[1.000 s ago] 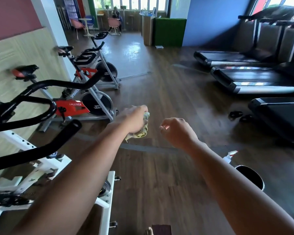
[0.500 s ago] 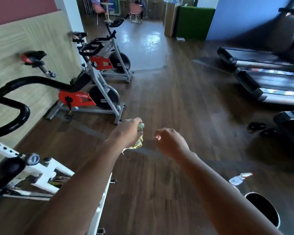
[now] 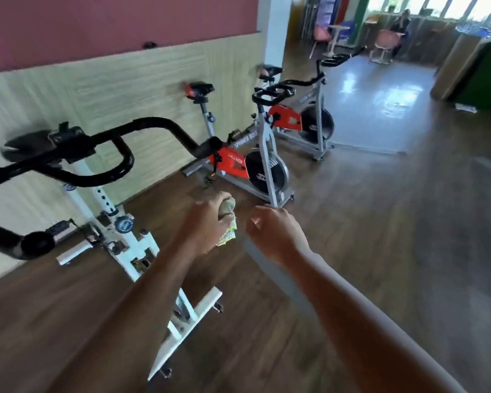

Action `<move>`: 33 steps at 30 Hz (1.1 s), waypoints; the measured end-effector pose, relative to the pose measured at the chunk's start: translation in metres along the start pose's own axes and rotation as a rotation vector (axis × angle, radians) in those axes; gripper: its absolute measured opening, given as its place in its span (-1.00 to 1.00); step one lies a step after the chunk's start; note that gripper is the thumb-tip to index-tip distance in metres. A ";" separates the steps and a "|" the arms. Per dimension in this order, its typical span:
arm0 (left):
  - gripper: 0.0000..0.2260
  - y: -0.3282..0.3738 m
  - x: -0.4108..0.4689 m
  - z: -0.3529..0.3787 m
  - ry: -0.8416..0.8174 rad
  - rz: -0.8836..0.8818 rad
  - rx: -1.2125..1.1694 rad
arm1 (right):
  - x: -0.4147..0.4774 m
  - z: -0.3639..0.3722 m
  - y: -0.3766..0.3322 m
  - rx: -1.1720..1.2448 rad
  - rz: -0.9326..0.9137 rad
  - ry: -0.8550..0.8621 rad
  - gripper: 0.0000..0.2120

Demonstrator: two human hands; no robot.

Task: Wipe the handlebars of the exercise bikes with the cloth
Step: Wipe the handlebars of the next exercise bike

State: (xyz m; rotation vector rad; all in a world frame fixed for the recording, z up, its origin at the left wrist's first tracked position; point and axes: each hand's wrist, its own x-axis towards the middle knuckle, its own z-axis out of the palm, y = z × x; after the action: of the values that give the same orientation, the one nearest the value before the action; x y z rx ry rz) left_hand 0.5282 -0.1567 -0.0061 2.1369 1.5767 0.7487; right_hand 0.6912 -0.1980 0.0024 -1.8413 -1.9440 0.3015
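Left hand [image 3: 204,226] grips one bunched cloth [image 3: 229,234], right hand [image 3: 272,232] curled empty — three exercise bikes [image 3: 255,165] alongside.

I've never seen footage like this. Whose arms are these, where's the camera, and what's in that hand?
No robot here: a person wears a wide-angle camera on the head, so you look down along their own arms. The left hand grips a crumpled yellow-green cloth; the right hand is curled and holds nothing. Neither touches a bike. On the wooden floor stands a white exercise bike with black handlebars, close on the left, then a red-and-grey bike and a farther bike along the wall.
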 end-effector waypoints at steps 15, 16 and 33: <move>-0.65 -0.021 0.035 -0.063 0.481 -0.155 -0.324 | 0.103 -0.026 -0.025 0.438 -0.402 0.278 -0.90; -0.66 -0.021 0.041 -0.066 0.491 -0.135 -0.383 | 0.111 -0.026 -0.025 0.470 -0.384 0.290 -0.88; -0.80 -0.030 0.110 -0.037 0.319 0.122 -0.745 | 0.155 0.005 -0.031 0.711 -0.274 0.307 -0.87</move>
State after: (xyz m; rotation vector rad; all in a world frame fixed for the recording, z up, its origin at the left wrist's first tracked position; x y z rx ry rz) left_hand 0.5079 -0.0432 0.0259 1.6095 1.0438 1.4961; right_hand 0.6596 -0.0474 0.0379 -1.0798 -1.5674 0.5068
